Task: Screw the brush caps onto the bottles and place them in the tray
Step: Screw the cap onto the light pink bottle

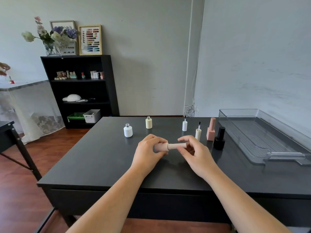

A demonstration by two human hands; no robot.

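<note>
- The left hand (148, 150) curls round the pale pink round plastic bottle (160, 147), holding it on its side so the neck faces the other hand.
- The right hand (195, 152) pinches the pale pink ribbed brush cap (177, 146) between thumb and forefinger at the bottle's mouth. This grip suits twisting, but I cannot tell how far the cap is threaded.
- Beyond the left knuckles stand the open white bottle (128, 130) and the open cream ribbed bottle (148, 123), each likely awaiting a cap.
- Just past the right fingertips, the white brush cap (184, 125) and the cream ribbed brush cap (198, 133) stand brush-up, probably to keep the bristles off the black table (101, 157).
- Further right, the capped pink square bottle (211, 130) and the capped black bottle (219, 139) stand beside the clear plastic tray (286, 154), not in it.
</note>
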